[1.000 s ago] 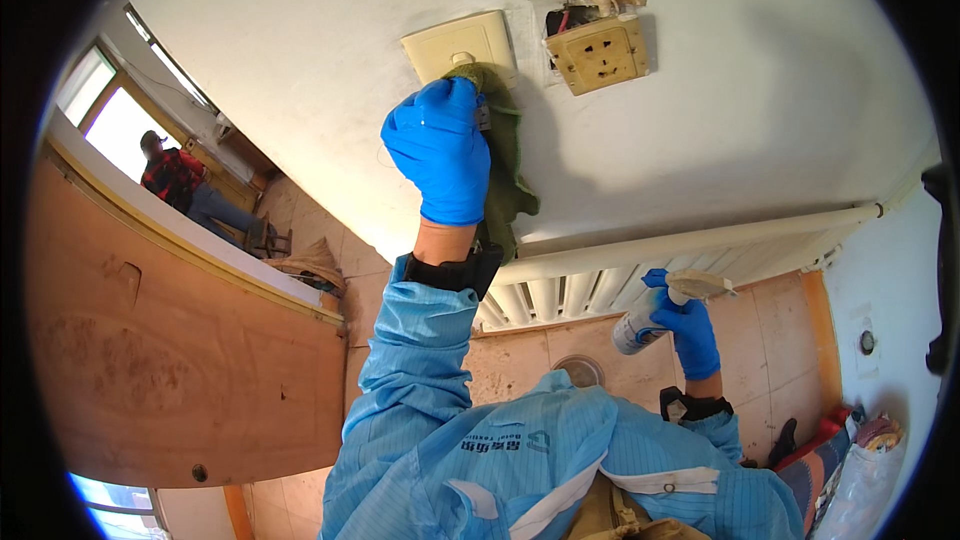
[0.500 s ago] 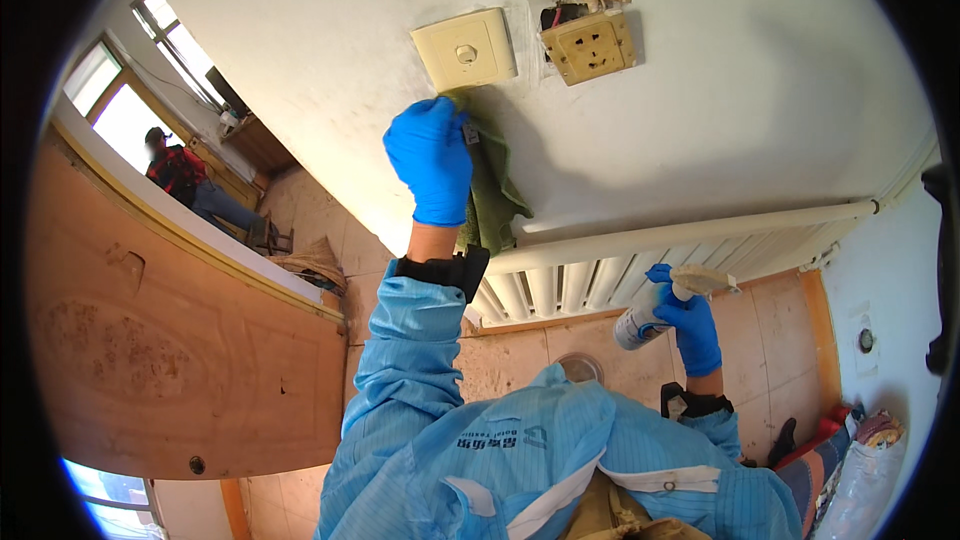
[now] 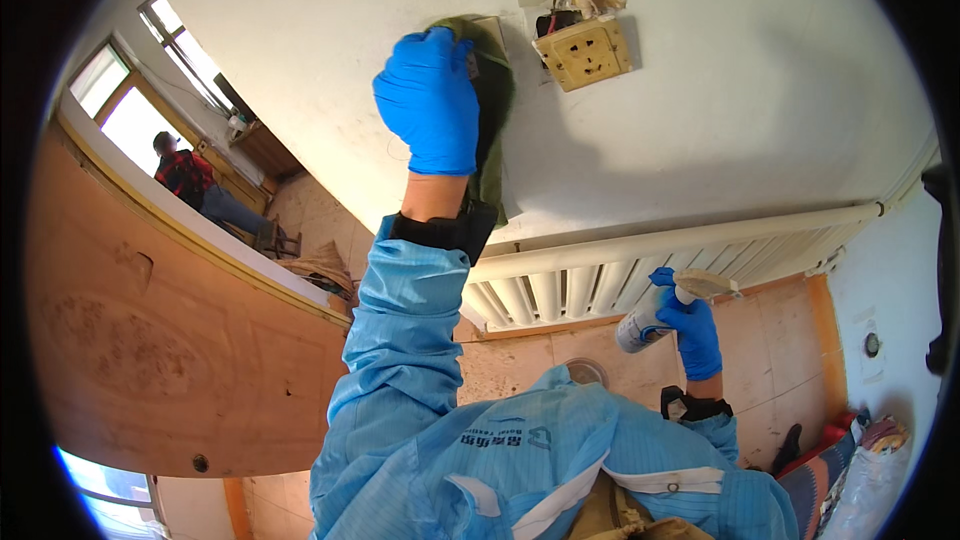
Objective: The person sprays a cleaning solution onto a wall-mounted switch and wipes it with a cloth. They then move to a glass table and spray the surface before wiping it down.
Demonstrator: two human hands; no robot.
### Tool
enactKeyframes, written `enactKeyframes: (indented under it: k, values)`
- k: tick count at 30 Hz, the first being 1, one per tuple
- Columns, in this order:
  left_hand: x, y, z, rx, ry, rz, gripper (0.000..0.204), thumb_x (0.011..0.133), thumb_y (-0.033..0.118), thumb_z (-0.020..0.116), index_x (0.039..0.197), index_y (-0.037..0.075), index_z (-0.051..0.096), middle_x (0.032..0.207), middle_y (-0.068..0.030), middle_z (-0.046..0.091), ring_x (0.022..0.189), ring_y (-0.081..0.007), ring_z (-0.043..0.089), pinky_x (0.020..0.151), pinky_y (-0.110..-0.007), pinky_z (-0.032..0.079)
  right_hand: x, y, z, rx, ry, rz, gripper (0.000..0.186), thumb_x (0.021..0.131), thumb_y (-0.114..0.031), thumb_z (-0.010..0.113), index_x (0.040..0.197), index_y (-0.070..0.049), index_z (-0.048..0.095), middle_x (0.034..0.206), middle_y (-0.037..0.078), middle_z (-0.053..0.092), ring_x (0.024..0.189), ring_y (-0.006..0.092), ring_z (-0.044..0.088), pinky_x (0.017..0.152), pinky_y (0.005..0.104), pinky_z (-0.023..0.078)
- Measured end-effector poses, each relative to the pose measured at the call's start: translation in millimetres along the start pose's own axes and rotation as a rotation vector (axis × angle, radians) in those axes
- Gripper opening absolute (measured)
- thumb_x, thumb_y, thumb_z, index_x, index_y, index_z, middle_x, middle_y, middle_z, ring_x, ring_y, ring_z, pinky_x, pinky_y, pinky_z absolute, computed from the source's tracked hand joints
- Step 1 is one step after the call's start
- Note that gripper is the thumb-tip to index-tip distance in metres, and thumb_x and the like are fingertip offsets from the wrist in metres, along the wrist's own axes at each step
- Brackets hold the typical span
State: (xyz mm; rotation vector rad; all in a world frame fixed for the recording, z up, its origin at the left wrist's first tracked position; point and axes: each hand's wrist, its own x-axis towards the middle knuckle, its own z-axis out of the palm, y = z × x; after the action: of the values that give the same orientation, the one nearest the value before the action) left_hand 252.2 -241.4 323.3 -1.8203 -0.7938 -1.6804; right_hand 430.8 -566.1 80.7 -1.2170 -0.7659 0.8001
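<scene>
1. Upward since the earlier frame: the green cloth (image 3: 492, 105) has gone from below the switch plate (image 3: 490, 28) to over it, upper centre of my view, leaving only the plate's upper right edge showing.
2. On my feed the gloved left hand (image 3: 428, 105) has its fingers bunched tightly on the cloth, pressing it to the plate; the loose part hangs down beside the wrist.
3. At centre right I see the gloved right hand (image 3: 692, 338) wrapped around a tilted spray bottle (image 3: 640, 327); I cannot tell how full it is.
4. Lower right, a clear plastic bag (image 3: 872, 485) has rolled fabric (image 3: 884, 436) showing at its mouth.
5. Around the cloth runs a pale, smudged wall (image 3: 720, 80); right of the plate, a yellowed socket (image 3: 585, 53) sits tilted out of it, wires above.
6. Below lies a white radiator (image 3: 600, 280) over a tiled floor (image 3: 520, 360).
7. Left, I have a brown door (image 3: 190, 340); beyond it, upper left, a seated person (image 3: 188, 178) near bright windows (image 3: 185, 45).
</scene>
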Motion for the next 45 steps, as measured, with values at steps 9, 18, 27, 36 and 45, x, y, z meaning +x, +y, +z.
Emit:
enactKeyframes:
  k: [9,18,27,36,45]
  values:
    - [4.4,26.7,9.6,0.024,-0.095,0.122,0.009,0.072,0.005,0.068,0.070,0.011,0.062,0.071,-0.0111,0.061,0.063,-0.0314,0.062,0.050,-0.039,0.045,6.1,3.6,-1.3,-0.031,-0.007,0.021,0.056,0.071,0.000,0.069,0.126,-0.006,0.061,0.129,0.010,0.062,0.117,0.0224,0.057,0.104,0.0366,0.045]
    - [8.9,25.9,14.4,-0.051,-0.126,0.135,0.008,0.072,0.007,0.069,0.071,0.012,0.063,0.071,-0.0107,0.061,0.064,-0.0311,0.062,0.052,-0.039,0.045,6.4,-2.9,0.2,-0.032,0.007,0.004,0.054,0.070,-0.001,0.068,0.124,-0.006,0.063,0.128,0.010,0.062,0.117,0.0222,0.056,0.104,0.0364,0.044]
    - [8.4,15.0,13.7,-0.001,0.021,0.025,0.008,0.078,0.012,0.071,0.073,0.011,0.065,0.068,-0.0111,0.060,0.063,-0.0296,0.061,0.050,-0.038,0.043,4.6,-6.5,-2.2,-0.063,0.044,-0.025,0.052,0.071,-0.001,0.068,0.122,-0.006,0.065,0.126,0.008,0.063,0.117,0.0217,0.056,0.104,0.0366,0.043]
    - [5.5,-7.2,0.6,0.015,0.064,-0.037,0.019,0.080,0.018,0.074,0.070,0.008,0.062,0.067,-0.0123,0.059,0.058,-0.0310,0.058,0.049,-0.039,0.041,10.6,-6.0,8.4,-0.015,0.015,0.007,0.053,0.070,-0.001,0.069,0.123,-0.007,0.064,0.127,0.008,0.062,0.115,0.0207,0.057,0.102,0.0352,0.044]
    - [-15.0,-7.4,9.4,-0.010,0.133,-0.270,0.018,0.079,0.018,0.077,0.075,0.006,0.064,0.074,-0.0130,0.061,0.066,-0.0323,0.060,0.055,-0.040,0.046,8.0,1.3,0.0,-0.023,0.030,-0.021,0.055,0.069,-0.001,0.070,0.123,-0.007,0.064,0.128,0.009,0.062,0.118,0.0228,0.057,0.104,0.0367,0.044]
